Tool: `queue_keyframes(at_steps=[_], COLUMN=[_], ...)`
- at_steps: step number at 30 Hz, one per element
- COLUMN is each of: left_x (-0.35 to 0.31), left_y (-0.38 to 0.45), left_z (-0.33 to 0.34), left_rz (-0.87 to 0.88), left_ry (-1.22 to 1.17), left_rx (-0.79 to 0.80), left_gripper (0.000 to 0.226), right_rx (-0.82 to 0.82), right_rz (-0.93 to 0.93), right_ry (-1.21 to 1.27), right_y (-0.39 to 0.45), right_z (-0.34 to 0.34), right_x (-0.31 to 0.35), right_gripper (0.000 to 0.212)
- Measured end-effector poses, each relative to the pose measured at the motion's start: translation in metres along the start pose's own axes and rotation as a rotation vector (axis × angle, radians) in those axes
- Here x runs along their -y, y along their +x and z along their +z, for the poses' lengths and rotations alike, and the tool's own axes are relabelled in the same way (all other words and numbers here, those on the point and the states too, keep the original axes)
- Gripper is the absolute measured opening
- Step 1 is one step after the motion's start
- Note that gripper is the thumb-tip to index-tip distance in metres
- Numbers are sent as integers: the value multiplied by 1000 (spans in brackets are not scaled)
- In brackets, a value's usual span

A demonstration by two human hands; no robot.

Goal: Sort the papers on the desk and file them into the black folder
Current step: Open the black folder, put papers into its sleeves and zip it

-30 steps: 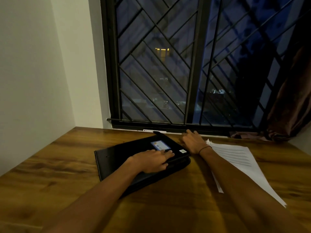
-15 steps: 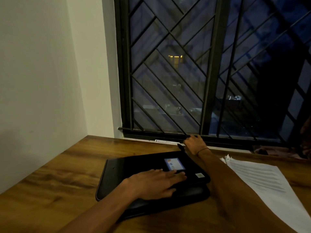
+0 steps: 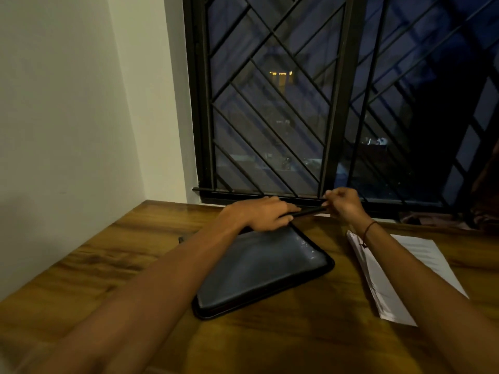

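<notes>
Black folder (image 3: 259, 268) lies on the wooden counter (image 3: 283, 344), near the window (image 3: 297, 103). Left hand (image 3: 263, 213) curls over its far edge, gripping the raised cover, which shows only as a thin dark strip. Right hand (image 3: 344, 202) pinches that strip's far end; fingertips blurred. Papers (image 3: 388, 271) lie right of the folder, partly hidden under the right forearm. Dim light; print unreadable.

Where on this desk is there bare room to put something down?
Bare wood lies between the wall and the black folder, and along the near desk edge. It is crowded between the folder and the papers, and by the window, where both hands work.
</notes>
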State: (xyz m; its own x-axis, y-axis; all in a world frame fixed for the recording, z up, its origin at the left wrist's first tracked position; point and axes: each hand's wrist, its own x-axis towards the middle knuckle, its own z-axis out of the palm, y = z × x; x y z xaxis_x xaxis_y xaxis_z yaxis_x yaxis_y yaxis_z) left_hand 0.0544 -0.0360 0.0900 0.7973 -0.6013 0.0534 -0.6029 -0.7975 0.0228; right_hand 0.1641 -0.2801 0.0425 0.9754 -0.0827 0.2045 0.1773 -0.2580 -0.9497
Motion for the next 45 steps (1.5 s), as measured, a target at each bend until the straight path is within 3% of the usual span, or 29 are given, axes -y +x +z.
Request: queue_keyframes(at_steps=[2, 5, 7, 9, 11, 23, 28, 31, 35, 37, 39, 41, 43, 45], left_x=[6, 25, 41, 56, 74, 181, 178, 194, 185, 170, 158, 150, 142, 130], left_y=[6, 20, 27, 27, 18, -83, -135, -171, -196, -190, -178, -163, -143, -121], left_z=[-3, -23, -44, -62, -72, -82, -48, 5, 73, 98, 108, 106, 99, 95], left_rz=[-27, -165, -290, -370, -461, -787, -827, -899, -895, -921, -941, -950, -838, -572], left_ry=[-16, -26, -16, 14, 43, -79, -144, -118, -37, -16, 98, 164, 176, 144], left_rx=[-20, -116, -175, -204, -215, -264, -256, -224, -116, -63, 47, 56, -46, -154], left_gripper=[39, 29, 26, 29, 31, 40, 46, 44, 38, 45, 54, 52, 49, 49], right_rx=[-59, -83, 84, 354, 450, 380, 340, 245, 210, 224, 211, 185, 164, 152], right_rz=[102, 113, 9, -58, -52, 36, 139, 180, 229, 248, 258, 257, 256, 247], right_ry=[123, 33, -264, -612, -875, -1107, -1219, -1367, -1514, -1548, -1552, -1543, -1510, -1490], right_y=[-26, -77, -119, -159, -185, -181, -146, -151, -151, -150, -151, -152, -151, -151], right_z=[-1, 12, 28, 48, 60, 57, 62, 61, 61, 60, 58, 56, 55, 54], right_x=[6, 4, -1, -13, -30, -32, -50, -34, -30, -32, -33, -35, -40, -42], right_gripper=[18, 14, 16, 37, 59, 73, 115, 92, 91, 89, 87, 88, 88, 87])
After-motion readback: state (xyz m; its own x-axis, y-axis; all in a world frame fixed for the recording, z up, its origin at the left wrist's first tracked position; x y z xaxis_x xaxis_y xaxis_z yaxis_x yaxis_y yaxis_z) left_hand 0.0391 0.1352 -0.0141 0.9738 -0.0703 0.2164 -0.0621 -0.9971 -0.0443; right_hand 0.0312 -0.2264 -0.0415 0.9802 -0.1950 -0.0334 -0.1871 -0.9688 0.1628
